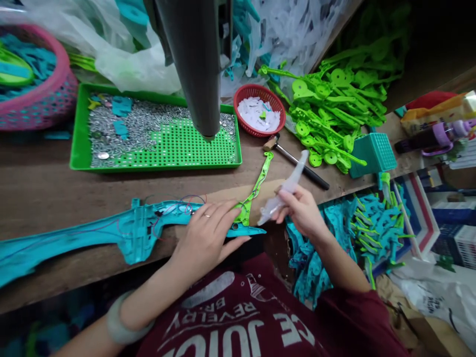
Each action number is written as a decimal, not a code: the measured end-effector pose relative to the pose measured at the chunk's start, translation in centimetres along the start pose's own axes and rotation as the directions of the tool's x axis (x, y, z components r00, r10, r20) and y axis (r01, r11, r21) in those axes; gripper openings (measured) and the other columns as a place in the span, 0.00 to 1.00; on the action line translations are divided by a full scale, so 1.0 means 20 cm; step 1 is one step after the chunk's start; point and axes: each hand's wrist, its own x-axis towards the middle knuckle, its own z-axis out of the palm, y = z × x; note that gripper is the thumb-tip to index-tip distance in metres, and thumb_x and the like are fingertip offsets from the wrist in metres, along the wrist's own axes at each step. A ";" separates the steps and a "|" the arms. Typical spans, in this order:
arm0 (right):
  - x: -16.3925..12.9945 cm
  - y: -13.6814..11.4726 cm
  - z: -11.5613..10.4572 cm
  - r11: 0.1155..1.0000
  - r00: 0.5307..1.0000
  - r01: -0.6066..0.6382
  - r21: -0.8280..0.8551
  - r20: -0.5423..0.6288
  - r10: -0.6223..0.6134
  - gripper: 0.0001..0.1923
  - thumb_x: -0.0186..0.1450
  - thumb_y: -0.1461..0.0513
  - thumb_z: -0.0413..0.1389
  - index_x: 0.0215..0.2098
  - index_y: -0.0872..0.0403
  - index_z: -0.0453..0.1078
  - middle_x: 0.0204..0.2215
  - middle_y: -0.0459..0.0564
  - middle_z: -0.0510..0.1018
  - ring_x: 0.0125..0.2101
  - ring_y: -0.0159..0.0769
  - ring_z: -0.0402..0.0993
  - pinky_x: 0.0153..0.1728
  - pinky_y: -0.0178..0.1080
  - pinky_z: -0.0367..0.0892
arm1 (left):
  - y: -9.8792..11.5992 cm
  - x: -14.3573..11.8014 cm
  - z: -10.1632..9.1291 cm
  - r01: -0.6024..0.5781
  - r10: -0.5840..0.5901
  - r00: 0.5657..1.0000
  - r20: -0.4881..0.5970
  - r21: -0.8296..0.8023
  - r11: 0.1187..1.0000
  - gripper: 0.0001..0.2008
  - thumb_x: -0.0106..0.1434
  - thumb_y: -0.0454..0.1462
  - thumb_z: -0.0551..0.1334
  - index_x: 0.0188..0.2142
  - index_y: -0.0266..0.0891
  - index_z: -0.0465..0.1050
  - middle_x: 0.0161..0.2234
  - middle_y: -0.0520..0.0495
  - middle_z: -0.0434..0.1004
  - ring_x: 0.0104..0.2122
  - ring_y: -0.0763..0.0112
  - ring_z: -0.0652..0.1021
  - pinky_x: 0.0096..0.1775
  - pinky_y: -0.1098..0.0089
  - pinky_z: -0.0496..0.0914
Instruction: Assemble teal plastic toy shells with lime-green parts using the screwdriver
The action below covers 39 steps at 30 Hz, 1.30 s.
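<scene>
A long teal plastic shell was laid flat along the near edge of the wooden bench, its long axis running almost left to right, the broad end off to the left and the narrow tip pointing right, ending just past the left hand. Thin red and blue wires were seen running over its middle. The left hand was pressed flat upon the shell's narrow end, fingers spread, nothing being gripped. A slim green lever was set on that end, its long axis tilted from the shell up and to the right, the far tip pointing toward a hammer lying on the bench. The right hand was closed around a pale translucent piece, which was held slanting up to the right, just beside the lever. Behind, a green tray of small metal parts, a red basket and a heap of green levers were seen.
</scene>
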 end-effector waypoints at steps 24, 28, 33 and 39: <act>0.06 0.04 0.08 0.971 0.967 -0.233 0.048 0.119 0.226 0.25 0.57 0.46 0.68 0.36 0.54 0.64 0.14 0.42 0.77 0.13 0.32 0.75 0.11 0.25 0.67 | -0.03 0.00 -0.02 -0.023 0.024 1.000 0.004 -0.128 0.992 0.13 0.70 0.44 0.62 0.39 0.32 0.73 0.52 0.32 0.79 0.49 0.50 0.80 0.51 0.53 0.71; 0.05 0.05 0.10 0.962 0.943 -0.273 0.021 0.204 0.263 0.24 0.59 0.47 0.67 0.37 0.55 0.64 0.16 0.44 0.79 0.14 0.32 0.76 0.12 0.26 0.68 | -0.03 0.00 -0.02 -0.023 0.025 1.000 0.008 -0.130 0.991 0.13 0.69 0.42 0.63 0.40 0.31 0.72 0.53 0.32 0.78 0.49 0.50 0.79 0.52 0.52 0.70; 0.07 0.03 0.08 0.967 0.954 -0.254 0.024 0.170 0.246 0.24 0.59 0.47 0.67 0.37 0.54 0.64 0.15 0.42 0.78 0.13 0.32 0.75 0.12 0.26 0.67 | -0.03 0.00 -0.02 -0.036 0.038 0.999 0.009 -0.126 0.991 0.13 0.69 0.43 0.63 0.40 0.32 0.72 0.53 0.32 0.78 0.49 0.49 0.79 0.52 0.52 0.71; 0.08 0.02 0.07 0.969 0.953 -0.247 -0.012 0.181 0.245 0.24 0.58 0.46 0.66 0.36 0.54 0.64 0.15 0.42 0.77 0.13 0.31 0.74 0.11 0.26 0.66 | -0.04 0.00 -0.02 -0.031 0.032 0.999 0.009 -0.122 0.992 0.13 0.69 0.43 0.63 0.40 0.32 0.73 0.53 0.32 0.78 0.50 0.50 0.79 0.52 0.52 0.71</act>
